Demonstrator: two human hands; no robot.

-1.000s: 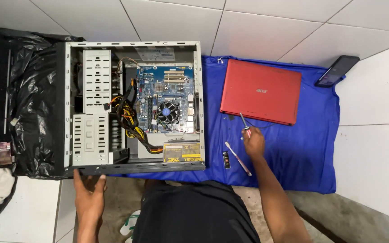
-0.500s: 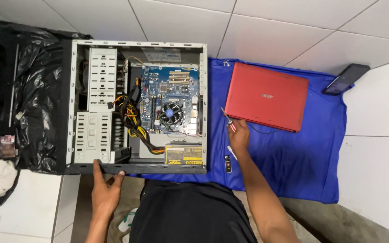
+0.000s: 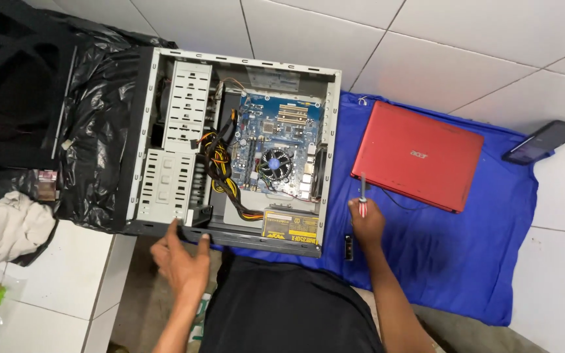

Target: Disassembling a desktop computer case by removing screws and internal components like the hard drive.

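An open desktop computer case (image 3: 165, 140) lies on its side, showing a blue motherboard (image 3: 276, 140) with a round fan, yellow and black cables and a power supply (image 3: 290, 227). My left hand (image 3: 181, 258) is spread open, its fingertips touching the case's near edge. My right hand (image 3: 366, 223) grips a screwdriver (image 3: 362, 195) with a red and white handle, shaft pointing up, just right of the case over the blue cloth (image 3: 465, 261).
A closed red laptop (image 3: 416, 155) lies on the blue cloth, with a dark phone (image 3: 542, 142) past its right corner. A small dark part (image 3: 348, 248) sits by my right wrist. Black plastic sheeting (image 3: 93, 117) and a white rag (image 3: 8, 225) lie left of the case.
My right hand has carried the screwdriver leftward from the laptop's edge toward the case. My left hand has come up to the case's near edge.
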